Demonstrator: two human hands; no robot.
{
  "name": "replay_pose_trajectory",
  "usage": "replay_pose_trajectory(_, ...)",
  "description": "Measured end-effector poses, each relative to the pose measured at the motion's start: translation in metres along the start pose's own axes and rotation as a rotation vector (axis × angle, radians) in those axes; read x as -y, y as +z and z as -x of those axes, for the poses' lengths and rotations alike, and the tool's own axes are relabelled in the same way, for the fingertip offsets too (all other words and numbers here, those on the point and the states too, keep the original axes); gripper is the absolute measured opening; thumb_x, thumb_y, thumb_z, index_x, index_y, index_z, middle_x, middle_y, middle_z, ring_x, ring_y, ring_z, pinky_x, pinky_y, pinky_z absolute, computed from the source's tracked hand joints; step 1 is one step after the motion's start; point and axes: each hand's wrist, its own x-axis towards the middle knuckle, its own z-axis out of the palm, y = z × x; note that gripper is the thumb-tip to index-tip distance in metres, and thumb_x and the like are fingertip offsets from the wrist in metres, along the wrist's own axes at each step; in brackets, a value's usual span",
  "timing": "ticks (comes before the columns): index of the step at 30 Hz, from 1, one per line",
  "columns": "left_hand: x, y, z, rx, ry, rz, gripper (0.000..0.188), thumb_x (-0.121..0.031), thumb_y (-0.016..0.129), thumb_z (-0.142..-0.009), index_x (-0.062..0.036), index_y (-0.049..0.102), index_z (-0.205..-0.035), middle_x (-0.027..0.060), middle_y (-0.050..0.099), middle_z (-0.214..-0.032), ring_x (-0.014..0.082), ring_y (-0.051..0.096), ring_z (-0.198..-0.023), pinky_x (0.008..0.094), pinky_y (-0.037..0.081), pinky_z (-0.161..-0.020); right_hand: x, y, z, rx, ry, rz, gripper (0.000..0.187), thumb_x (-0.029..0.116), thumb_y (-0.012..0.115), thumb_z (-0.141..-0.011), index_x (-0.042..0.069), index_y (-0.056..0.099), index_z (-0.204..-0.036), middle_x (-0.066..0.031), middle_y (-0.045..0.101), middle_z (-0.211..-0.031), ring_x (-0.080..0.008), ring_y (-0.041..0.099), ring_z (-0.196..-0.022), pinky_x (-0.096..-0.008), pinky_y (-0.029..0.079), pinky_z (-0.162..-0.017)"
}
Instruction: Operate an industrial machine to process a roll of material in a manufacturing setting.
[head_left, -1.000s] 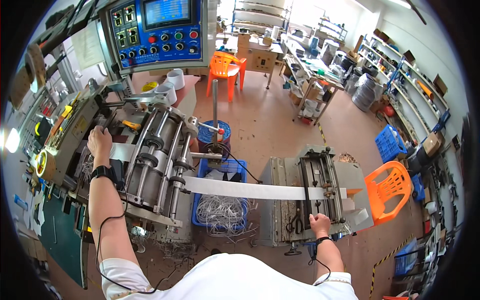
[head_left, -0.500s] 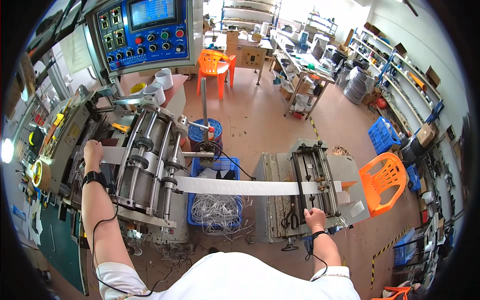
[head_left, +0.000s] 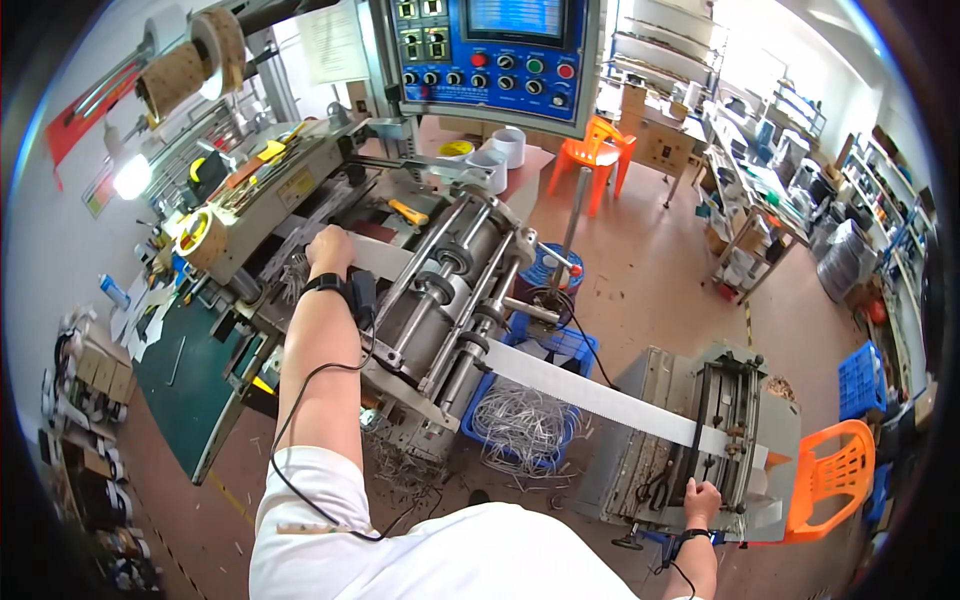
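Observation:
My left hand (head_left: 330, 248) is closed at the left end of a white strip (head_left: 383, 259), its fingertips hidden from view. From there the strip enters the steel rollers (head_left: 470, 240) of a large machine. It comes out on the right as a long white band with a toothed edge (head_left: 600, 398), spanning a gap to a smaller grey machine (head_left: 640, 440). My right hand (head_left: 703, 498) is closed at the front of that smaller machine, beside its dark crossbar (head_left: 697, 430); what its fingers grip cannot be made out. Black-handled scissors (head_left: 658, 490) lie left of it.
Below the band, a blue crate (head_left: 468, 425) holds tangled clear offcuts (head_left: 520, 425). A blue control panel (head_left: 490, 60) hangs above the rollers. An orange chair (head_left: 835, 480) stands right of the smaller machine. A yellow-handled cutter (head_left: 408, 212) lies behind my left hand.
My view has swung to the left, so the machines appear farther right and the smaller one lower. Both hands stay at the same spots on the machines.

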Motion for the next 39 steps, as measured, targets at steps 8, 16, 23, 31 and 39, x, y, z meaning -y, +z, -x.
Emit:
replay_pose_trajectory(8, 0.016, -0.005, 0.007, -0.066, -0.164, 0.024, 0.033, -0.024, 0.052, -0.089, -0.0052, 0.069, -0.11, 0.0159, 0.066, -0.117, 0.0326, 0.062, -0.111, 0.0409, 0.05, -0.091, 0.002, 0.002, -0.001, 0.01, 0.028, -0.019, 0.037, 0.034, 0.071, -0.078, 0.002, 0.061, -0.061, -0.018, 0.062, -0.066, -0.0372, 0.062, -0.066, -0.0453, 0.049, -0.064)
replay_pose_trajectory(16, 0.016, 0.002, -0.017, -0.105, -0.028, 0.046, 0.032, -0.023, 0.05, -0.089, -0.0033, 0.067, -0.106, 0.0211, 0.066, -0.11, 0.0351, 0.064, -0.105, 0.0451, 0.05, -0.088, -0.001, 0.006, -0.003, -0.019, -0.04, 0.023, 0.04, 0.039, 0.07, -0.077, 0.003, 0.062, -0.061, -0.0183, 0.062, -0.067, -0.0382, 0.062, -0.068, -0.0469, 0.049, -0.063)
replay_pose_trajectory(23, -0.004, 0.002, -0.012, -0.157, 0.039, 0.005, 0.03, -0.022, 0.048, -0.088, -0.0034, 0.065, -0.104, 0.0222, 0.066, -0.11, 0.0361, 0.063, -0.105, 0.0448, 0.049, -0.09, 0.0, 0.005, 0.0, 0.001, 0.024, 0.045, 0.039, 0.041, 0.069, -0.076, 0.004, 0.063, -0.063, -0.0178, 0.064, -0.069, -0.037, 0.063, -0.069, -0.0459, 0.051, -0.065)
replay_pose_trajectory(31, -0.014, 0.001, -0.006, -0.247, 0.125, 0.014, 0.029, -0.024, 0.047, -0.092, -0.0048, 0.065, -0.104, 0.0198, 0.066, -0.11, 0.0365, 0.061, -0.108, 0.0447, 0.042, -0.098, -0.003, 0.007, -0.001, 0.022, 0.06, 0.059, 0.038, 0.041, 0.066, -0.077, 0.005, 0.066, -0.064, -0.0163, 0.066, -0.072, -0.0353, 0.064, -0.071, -0.0442, 0.053, -0.068)
replay_pose_trajectory(39, -0.02, 0.003, -0.011, -0.217, 0.254, -0.025, 0.03, -0.027, 0.049, -0.093, -0.0054, 0.068, -0.103, 0.0192, 0.066, -0.109, 0.0368, 0.061, -0.106, 0.0449, 0.045, -0.095, 0.0, 0.004, -0.001, 0.051, 0.062, 0.082, 0.039, 0.042, 0.065, -0.078, 0.005, 0.067, -0.066, -0.0156, 0.067, -0.074, -0.0346, 0.065, -0.073, -0.0436, 0.053, -0.07)
